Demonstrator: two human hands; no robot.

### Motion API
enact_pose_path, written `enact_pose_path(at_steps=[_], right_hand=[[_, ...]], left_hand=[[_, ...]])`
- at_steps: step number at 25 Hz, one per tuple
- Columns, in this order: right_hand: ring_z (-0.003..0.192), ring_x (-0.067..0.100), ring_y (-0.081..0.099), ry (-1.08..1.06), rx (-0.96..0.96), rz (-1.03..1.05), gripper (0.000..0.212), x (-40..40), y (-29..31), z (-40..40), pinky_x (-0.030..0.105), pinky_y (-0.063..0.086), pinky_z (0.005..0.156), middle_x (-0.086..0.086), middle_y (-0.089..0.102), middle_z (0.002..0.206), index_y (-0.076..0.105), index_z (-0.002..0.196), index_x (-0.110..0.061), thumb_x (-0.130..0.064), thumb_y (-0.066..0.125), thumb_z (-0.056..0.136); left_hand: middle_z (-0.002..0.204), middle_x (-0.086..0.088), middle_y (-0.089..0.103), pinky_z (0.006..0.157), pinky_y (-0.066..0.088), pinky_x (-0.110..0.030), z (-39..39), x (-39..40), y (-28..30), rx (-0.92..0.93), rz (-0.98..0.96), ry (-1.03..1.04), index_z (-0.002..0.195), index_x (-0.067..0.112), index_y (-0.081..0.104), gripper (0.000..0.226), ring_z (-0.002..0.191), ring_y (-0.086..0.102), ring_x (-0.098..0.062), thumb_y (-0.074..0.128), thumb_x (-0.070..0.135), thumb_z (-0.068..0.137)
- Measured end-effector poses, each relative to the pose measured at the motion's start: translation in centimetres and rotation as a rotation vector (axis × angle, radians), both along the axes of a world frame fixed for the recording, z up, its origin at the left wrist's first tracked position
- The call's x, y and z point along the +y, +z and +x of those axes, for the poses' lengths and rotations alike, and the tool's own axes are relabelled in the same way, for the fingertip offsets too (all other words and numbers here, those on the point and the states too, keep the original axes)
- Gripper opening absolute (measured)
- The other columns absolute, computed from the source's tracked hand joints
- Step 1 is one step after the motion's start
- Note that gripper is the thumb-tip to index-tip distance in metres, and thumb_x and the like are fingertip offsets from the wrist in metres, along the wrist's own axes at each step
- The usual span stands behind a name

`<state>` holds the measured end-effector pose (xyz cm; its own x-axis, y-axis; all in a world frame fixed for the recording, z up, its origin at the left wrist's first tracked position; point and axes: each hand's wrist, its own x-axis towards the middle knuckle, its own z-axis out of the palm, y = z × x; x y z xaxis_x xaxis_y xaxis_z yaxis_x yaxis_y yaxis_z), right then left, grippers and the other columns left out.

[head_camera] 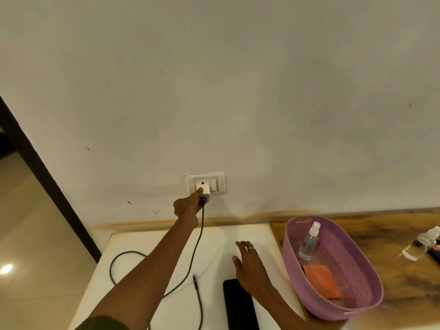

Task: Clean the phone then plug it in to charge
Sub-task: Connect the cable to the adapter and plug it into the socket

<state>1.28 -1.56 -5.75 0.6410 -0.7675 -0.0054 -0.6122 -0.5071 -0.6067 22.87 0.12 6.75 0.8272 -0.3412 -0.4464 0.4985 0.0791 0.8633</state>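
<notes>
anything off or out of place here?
Nothing spilled or broken. Two notes: the cable's free connector lies loose on the white table, not in the phone. Brown staining runs along the wall base behind the table. The spray bottle leans inside the purple basket.

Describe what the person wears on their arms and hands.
Both forearms are bare. A dark olive sleeve edge shows at the left upper arm. The right hand has a silver ring on one finger. The left hand shows nothing worn.
</notes>
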Motion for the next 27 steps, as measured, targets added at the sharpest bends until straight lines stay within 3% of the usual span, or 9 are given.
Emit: enact_pose_path(at_steps=[5, 9, 13, 17, 20, 22, 23, 25, 27], right_hand=[[0.147, 0.016, 0.019, 0.005, 0.011, -0.007, 0.051, 1.3, 0.6, -0.3, 0.029, 0.026, 0.116, -0.001, 0.023, 0.158, 0.027, 0.148, -0.024, -0.034, 0.041, 0.100], [0.148, 0.016, 0.017, 0.017, 0.014, -0.043, 0.051, 2.0, 1.7, -0.5, 0.030, 0.023, 0.117, -0.001, 0.023, 0.158, 0.026, 0.149, -0.022, -0.032, 0.040, 0.101], [0.148, 0.017, 0.014, 0.019, 0.025, -0.048, 0.052, 3.5, 3.0, -1.0, 0.032, 0.019, 0.120, 0.000, 0.022, 0.159, 0.024, 0.150, -0.020, -0.030, 0.040, 0.101], [0.148, 0.016, 0.014, 0.015, 0.046, -0.034, 0.052, 5.0, 3.6, -2.0, 0.031, 0.019, 0.119, -0.001, 0.020, 0.159, 0.024, 0.150, -0.020, -0.029, 0.040, 0.101], [0.148, 0.018, 0.014, -0.004, 0.073, 0.001, 0.053, 6.1, 4.1, -2.6, 0.033, 0.017, 0.119, -0.001, 0.019, 0.160, 0.023, 0.150, -0.021, -0.030, 0.040, 0.101], [0.148, 0.018, 0.015, -0.013, 0.094, 0.005, 0.053, 6.8, 4.0, -2.9, 0.033, 0.017, 0.119, -0.001, 0.020, 0.159, 0.023, 0.150, -0.022, -0.031, 0.041, 0.100], [0.148, 0.018, 0.016, -0.019, 0.102, 0.004, 0.054, 7.1, 4.0, -3.0, 0.032, 0.018, 0.119, 0.000, 0.021, 0.159, 0.023, 0.150, -0.022, -0.031, 0.041, 0.100], [0.147, 0.019, 0.017, -0.022, 0.126, 0.009, 0.054, 7.7, 3.8, -3.4, 0.032, 0.022, 0.118, 0.001, 0.022, 0.158, 0.023, 0.150, -0.022, -0.032, 0.041, 0.099], [0.147, 0.020, 0.017, -0.018, 0.165, 0.030, 0.057, 8.1, 3.3, -3.7, 0.033, 0.026, 0.117, 0.003, 0.023, 0.157, 0.022, 0.150, -0.022, -0.035, 0.042, 0.098]], left_hand=[[0.097, -0.017, 0.074, 0.092, 0.059, -0.039, -1.9, 2.5, -0.2, -0.105, 0.007, -0.158, 0.096, -0.003, 0.071, 0.026, 0.092, 0.075, -0.033, 0.078, 0.019, 0.084], [0.094, -0.003, 0.073, 0.079, 0.054, -0.028, -5.3, 6.5, -1.8, -0.584, 0.256, -0.254, 0.106, 0.011, 0.070, 0.024, 0.084, 0.070, -0.019, 0.072, 0.028, 0.089], [0.087, 0.001, 0.068, 0.062, 0.052, -0.017, -8.3, 11.3, -4.3, -0.806, 0.270, -0.194, 0.096, 0.018, 0.066, 0.008, 0.070, 0.065, -0.013, 0.070, 0.015, 0.089], [0.074, 0.013, 0.062, 0.062, 0.047, -0.009, -10.3, 15.2, -7.5, -0.991, 0.478, -0.373, 0.082, 0.024, 0.064, 0.014, 0.063, 0.060, -0.004, 0.066, 0.013, 0.091], [0.073, 0.016, 0.059, 0.066, 0.051, -0.018, -11.3, 16.8, -9.1, -0.969, 0.700, -0.593, 0.074, 0.034, 0.053, 0.023, 0.064, 0.057, 0.000, 0.059, 0.023, 0.094], [0.087, 0.011, 0.063, 0.075, 0.052, -0.022, -11.9, 17.2, -9.1, -0.957, 0.807, -0.700, 0.084, 0.030, 0.056, 0.014, 0.075, 0.061, 0.000, 0.053, 0.032, 0.097], [0.105, 0.005, 0.064, 0.085, 0.050, -0.024, -12.1, 17.2, -9.3, -0.958, 0.852, -0.730, 0.101, 0.025, 0.059, 0.015, 0.094, 0.063, -0.006, 0.049, 0.036, 0.099], [0.135, -0.005, 0.053, 0.103, 0.042, -0.029, -12.2, 17.1, -10.7, -0.988, 0.962, -0.821, 0.134, 0.015, 0.047, 0.044, 0.128, 0.050, -0.020, 0.044, 0.043, 0.100], [0.144, -0.006, 0.043, 0.108, 0.038, -0.033, -12.5, 17.1, -11.5, -1.000, 1.065, -0.920, 0.141, 0.013, 0.039, 0.053, 0.136, 0.041, -0.024, 0.046, 0.045, 0.099]])
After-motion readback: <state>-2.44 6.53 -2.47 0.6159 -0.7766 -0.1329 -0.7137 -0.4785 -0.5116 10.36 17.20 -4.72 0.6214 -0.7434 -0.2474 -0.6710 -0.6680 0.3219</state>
